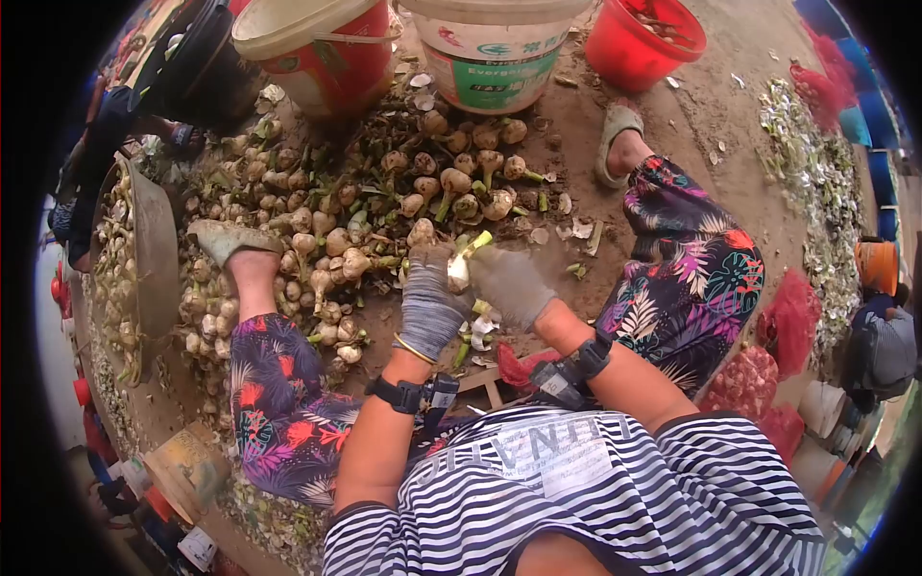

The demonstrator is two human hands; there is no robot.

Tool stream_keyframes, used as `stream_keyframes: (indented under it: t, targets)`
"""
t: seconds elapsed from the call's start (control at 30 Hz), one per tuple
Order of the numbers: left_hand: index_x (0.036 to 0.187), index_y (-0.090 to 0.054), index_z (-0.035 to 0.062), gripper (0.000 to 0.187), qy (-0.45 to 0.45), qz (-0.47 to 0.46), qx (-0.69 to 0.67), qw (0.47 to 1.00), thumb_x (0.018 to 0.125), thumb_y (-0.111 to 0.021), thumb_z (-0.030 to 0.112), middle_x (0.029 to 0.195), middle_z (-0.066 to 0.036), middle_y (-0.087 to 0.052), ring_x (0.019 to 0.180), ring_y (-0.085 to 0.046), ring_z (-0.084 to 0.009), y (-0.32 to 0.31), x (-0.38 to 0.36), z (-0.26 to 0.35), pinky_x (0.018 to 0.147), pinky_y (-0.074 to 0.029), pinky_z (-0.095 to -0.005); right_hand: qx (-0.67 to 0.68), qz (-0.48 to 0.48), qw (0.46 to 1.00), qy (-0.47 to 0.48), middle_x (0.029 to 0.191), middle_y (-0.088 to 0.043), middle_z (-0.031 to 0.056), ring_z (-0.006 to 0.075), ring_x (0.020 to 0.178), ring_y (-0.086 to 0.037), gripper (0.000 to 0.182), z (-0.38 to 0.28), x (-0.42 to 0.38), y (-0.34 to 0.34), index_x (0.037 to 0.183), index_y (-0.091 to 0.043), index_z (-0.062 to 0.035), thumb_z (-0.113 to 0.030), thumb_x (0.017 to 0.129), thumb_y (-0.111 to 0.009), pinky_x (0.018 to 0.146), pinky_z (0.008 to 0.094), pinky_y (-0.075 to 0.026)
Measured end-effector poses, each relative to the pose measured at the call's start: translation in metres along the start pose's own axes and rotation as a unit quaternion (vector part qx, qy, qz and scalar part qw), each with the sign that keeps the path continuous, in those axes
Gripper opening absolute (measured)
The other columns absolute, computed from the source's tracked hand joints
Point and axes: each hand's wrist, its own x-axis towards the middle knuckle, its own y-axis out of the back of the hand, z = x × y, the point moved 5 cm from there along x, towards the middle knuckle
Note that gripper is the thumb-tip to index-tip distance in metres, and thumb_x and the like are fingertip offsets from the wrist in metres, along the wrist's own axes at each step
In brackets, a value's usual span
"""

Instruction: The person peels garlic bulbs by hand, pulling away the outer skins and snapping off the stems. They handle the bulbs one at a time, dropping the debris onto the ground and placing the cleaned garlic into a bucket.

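My left hand (pixel 430 298), in a grey knit glove, is closed on a garlic bulb (pixel 459 273) with a peeled white side and a short green stem pointing up and to the right. Close beside it, my right hand (pixel 514 286) wears a pale glove and is smeared by motion. Its fingers and anything in them cannot be made out. Just beyond my left fingertips is another brownish garlic bulb (pixel 421 232). A large heap of garlic bulbs (pixel 322 245) with cut stems spreads over the ground in front and to the left.
A red and white bucket (pixel 331 67), a white bucket with a green label (pixel 495 72) and a red bucket (pixel 639 48) stand ahead. At left, a tilted basin (pixel 154 259) borders more garlic. Red mesh sacks (pixel 744 384) lie at right, near scattered peelings (pixel 816 192). Other people sit nearby.
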Motion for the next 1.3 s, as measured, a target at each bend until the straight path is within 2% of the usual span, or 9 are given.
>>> stream_keyframes:
  t: [0.2,0.4,0.5,0.53,0.7,0.97,1.1,1.2,1.3]
  targets:
    - [0.101,-0.053,0.0016,0.054,0.201,-0.042,-0.258,0.944,0.053,-0.075,0.009,0.095,-0.017,-0.055,0.090,-0.052,-0.0335,-0.006,-0.005,-0.025,0.084,-0.042,-0.0395,0.135,-0.032,0.989,-0.050,0.087,-0.061,0.0210,0.0369,0.085,-0.058,0.033,0.018,-0.007,0.006,0.104,-0.052,-0.0017,-0.023,0.080,-0.053,0.075,0.0400,-0.045]
    - [0.102,-0.052,0.0008,0.052,-0.005,0.029,-0.011,1.000,0.056,-0.076,0.012,0.096,-0.017,-0.055,0.093,-0.052,-0.0328,0.010,-0.001,0.026,0.086,-0.041,-0.0405,0.629,-0.124,0.735,-0.219,0.081,-0.051,0.0013,0.0109,0.065,-0.052,0.017,0.022,-0.004,-0.005,0.100,-0.052,-0.0046,-0.017,0.088,-0.050,0.058,0.0235,-0.045]
    - [0.106,-0.050,-0.0002,0.047,0.042,0.020,-0.207,0.977,0.067,-0.072,0.014,0.098,-0.013,-0.057,0.086,-0.056,-0.0251,0.003,-0.011,0.003,0.073,-0.049,-0.0335,0.390,-0.100,0.891,-0.209,0.084,-0.051,-0.0011,0.0100,0.071,-0.050,0.012,0.006,-0.006,0.018,0.096,-0.054,-0.0077,-0.013,0.090,-0.045,0.064,0.0230,-0.042]
    - [0.107,-0.050,-0.0001,0.048,0.163,-0.058,-0.424,0.889,0.070,-0.070,0.021,0.096,-0.012,-0.057,0.082,-0.058,-0.0223,0.003,-0.013,0.001,0.066,-0.050,-0.0304,0.468,0.078,0.880,0.015,0.056,-0.053,0.0014,0.0093,0.043,-0.049,0.008,0.004,0.000,0.022,0.071,-0.059,-0.0048,0.000,0.065,-0.056,0.037,0.0221,-0.037]
    - [0.110,-0.049,0.0036,0.071,0.295,-0.286,-0.825,0.388,0.076,-0.046,0.066,0.083,-0.011,-0.060,0.074,-0.061,-0.0198,-0.026,-0.035,-0.020,0.050,-0.049,-0.0261,0.483,-0.089,0.862,-0.124,0.056,-0.053,0.0015,0.0085,0.043,-0.048,0.014,0.012,0.002,0.004,0.078,-0.062,-0.0025,-0.003,0.066,-0.055,0.037,0.0222,-0.038]
    - [0.120,-0.045,0.0078,0.041,0.173,-0.073,-0.345,0.920,0.090,-0.048,0.035,0.110,-0.009,-0.054,0.091,-0.057,-0.0172,-0.060,-0.046,-0.055,0.072,-0.047,-0.0279,0.229,-0.066,0.971,-0.007,0.068,-0.055,0.0007,0.0105,0.051,-0.047,0.012,-0.014,-0.011,0.000,0.080,-0.062,-0.0022,-0.004,0.069,-0.058,0.047,0.0258,-0.041]
    - [0.110,-0.056,0.0029,0.031,0.200,-0.006,-0.437,0.877,0.090,-0.049,0.026,0.097,-0.005,-0.061,0.082,-0.056,-0.0133,-0.022,-0.032,-0.022,0.071,-0.045,-0.0264,0.434,-0.102,0.884,0.143,0.047,-0.027,-0.0042,0.0070,0.034,-0.023,0.009,0.006,-0.013,-0.008,0.063,-0.044,-0.0141,-0.017,0.071,-0.049,0.033,0.0204,-0.016]
    - [0.101,-0.061,0.0002,0.033,0.206,-0.043,-0.478,0.853,0.090,-0.047,0.028,0.100,-0.011,-0.062,0.091,-0.058,-0.0174,-0.007,-0.022,-0.010,0.077,-0.046,-0.0289,0.404,0.022,0.914,0.028,0.051,-0.044,0.0032,0.0173,0.040,-0.044,0.012,0.074,0.005,0.008,0.070,-0.055,-0.0107,-0.021,0.072,-0.049,0.036,0.0294,-0.034]
    - [0.103,-0.061,-0.0001,0.032,0.249,-0.019,-0.640,0.727,0.088,-0.047,0.025,0.105,-0.011,-0.060,0.095,-0.058,-0.0180,-0.001,-0.018,-0.005,0.081,-0.045,-0.0283,-0.128,-0.205,0.948,-0.206,0.096,-0.059,0.0247,0.0363,0.102,-0.053,0.042,0.061,-0.004,0.015,0.107,-0.060,-0.0065,-0.035,0.077,-0.052,0.090,0.0396,-0.041]
